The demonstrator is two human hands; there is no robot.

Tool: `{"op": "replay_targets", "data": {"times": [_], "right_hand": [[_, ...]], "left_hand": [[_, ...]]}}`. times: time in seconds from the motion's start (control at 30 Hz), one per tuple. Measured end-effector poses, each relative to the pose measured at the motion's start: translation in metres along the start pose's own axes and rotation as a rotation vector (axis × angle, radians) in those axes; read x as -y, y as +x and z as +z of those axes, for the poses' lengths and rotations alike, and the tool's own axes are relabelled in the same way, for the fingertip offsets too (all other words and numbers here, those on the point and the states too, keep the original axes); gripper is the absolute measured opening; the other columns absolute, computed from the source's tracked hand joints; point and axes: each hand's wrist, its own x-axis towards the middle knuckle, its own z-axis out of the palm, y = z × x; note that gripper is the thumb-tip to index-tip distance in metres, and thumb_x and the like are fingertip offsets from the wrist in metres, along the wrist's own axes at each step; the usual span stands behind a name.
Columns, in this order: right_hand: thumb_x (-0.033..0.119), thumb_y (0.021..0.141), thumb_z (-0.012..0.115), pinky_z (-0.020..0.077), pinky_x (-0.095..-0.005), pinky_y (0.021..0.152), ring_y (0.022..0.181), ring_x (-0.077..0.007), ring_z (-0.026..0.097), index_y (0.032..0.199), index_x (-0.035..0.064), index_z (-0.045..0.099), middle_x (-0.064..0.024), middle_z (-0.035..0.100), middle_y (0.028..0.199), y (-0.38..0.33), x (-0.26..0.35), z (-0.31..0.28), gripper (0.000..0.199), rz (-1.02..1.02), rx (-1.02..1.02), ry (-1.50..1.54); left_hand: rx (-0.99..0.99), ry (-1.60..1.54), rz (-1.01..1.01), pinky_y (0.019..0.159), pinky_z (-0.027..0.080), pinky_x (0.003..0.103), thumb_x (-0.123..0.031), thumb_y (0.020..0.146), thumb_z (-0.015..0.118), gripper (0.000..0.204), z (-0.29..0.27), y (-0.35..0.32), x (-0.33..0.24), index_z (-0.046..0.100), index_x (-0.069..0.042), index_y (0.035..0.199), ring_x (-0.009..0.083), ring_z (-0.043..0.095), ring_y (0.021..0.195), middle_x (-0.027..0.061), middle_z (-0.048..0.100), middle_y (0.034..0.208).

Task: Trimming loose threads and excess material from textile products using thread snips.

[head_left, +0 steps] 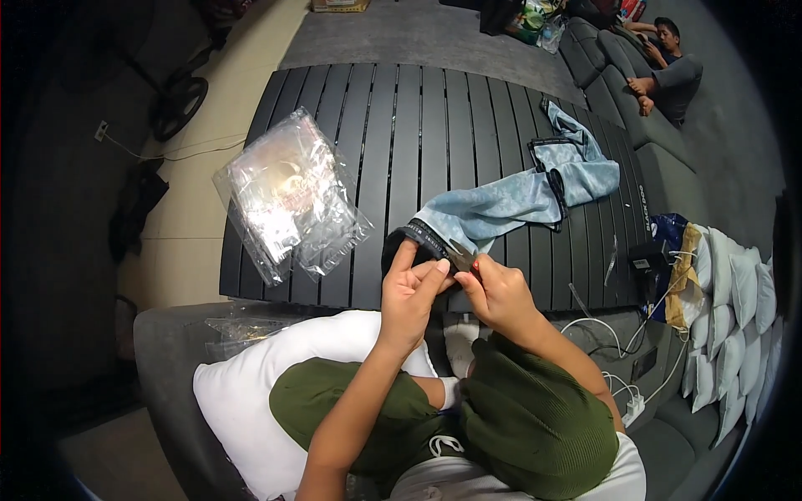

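Note:
A long piece of light blue mottled fabric with black bands lies across the slatted black table, bunched toward the far right. My left hand pinches its near end, at a dark band with pale lettering, fingers partly tucked behind the edge. Close against that band, my right hand is closed around what looks like small thread snips. A grey blade and a bit of red show; the rest is hidden in the fingers. Both hands meet above the table's near edge.
Clear plastic bags lie on the table's left. A white pillow sits by my lap. White packets are stacked at the right, near cables and a power strip. Another person reclines on the far-right sofa.

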Motion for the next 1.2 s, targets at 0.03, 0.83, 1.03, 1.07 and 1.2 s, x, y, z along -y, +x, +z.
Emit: {"op": "replay_targets", "data": {"times": [0.03, 0.83, 1.03, 1.07, 1.2], "right_hand": [[0.023, 0.081, 0.058, 0.0393, -0.0346, 0.037, 0.043, -0.0296, 0.051, 0.071, 0.0009, 0.043, -0.0132, 0.048, 0.05, 0.0, 0.001, -0.001, 0.029, 0.0, 0.001, 0.001], [0.025, 0.081, 0.059, 0.0387, -0.0338, 0.037, 0.042, -0.0282, 0.05, 0.068, 0.0017, 0.04, -0.0114, 0.046, 0.049, 0.0, 0.007, -0.003, 0.032, -0.002, -0.007, 0.001], [0.018, 0.08, 0.058, 0.0384, -0.0348, 0.041, 0.046, -0.0322, 0.049, 0.074, -0.0008, 0.043, -0.015, 0.047, 0.055, 0.0, 0.008, -0.004, 0.025, 0.065, 0.018, 0.023], [0.018, 0.08, 0.058, 0.0384, -0.035, 0.041, 0.046, -0.0323, 0.049, 0.074, -0.0008, 0.043, -0.015, 0.047, 0.055, -0.001, 0.008, -0.004, 0.025, 0.062, 0.022, 0.011], [0.025, 0.081, 0.058, 0.0383, -0.0336, 0.036, 0.04, -0.0273, 0.049, 0.069, 0.0013, 0.041, -0.0113, 0.046, 0.049, 0.002, 0.008, -0.003, 0.032, -0.029, -0.039, -0.03]], "left_hand": [[0.006, 0.012, 0.009, 0.079, 0.047, 0.025, -0.001, 0.086, 0.047, 0.049, 0.0, 0.0, 0.001, 0.023, 0.003, 0.129, 0.0119, 0.058, 0.085, 0.0118, 0.06, 0.092], [-0.006, 0.216, 0.093, 0.061, 0.037, 0.013, 0.0, 0.085, 0.047, 0.06, -0.002, -0.004, 0.005, 0.014, -0.002, 0.134, 0.0021, 0.051, 0.071, 0.0078, 0.06, 0.088], [0.026, 0.112, 0.106, 0.071, 0.041, 0.017, 0.001, 0.085, 0.046, 0.065, 0.007, -0.004, -0.002, 0.004, -0.002, 0.135, 0.007, 0.055, 0.08, 0.0114, 0.06, 0.092], [0.012, 0.083, 0.095, 0.072, 0.041, 0.018, 0.001, 0.085, 0.045, 0.066, 0.007, -0.004, -0.002, 0.003, -0.001, 0.135, 0.0075, 0.055, 0.081, 0.0118, 0.06, 0.092], [0.032, 0.17, 0.106, 0.065, 0.04, 0.015, 0.0, 0.085, 0.046, 0.065, -0.001, -0.005, 0.002, 0.005, -0.001, 0.135, 0.0049, 0.054, 0.075, 0.01, 0.06, 0.089]]}}
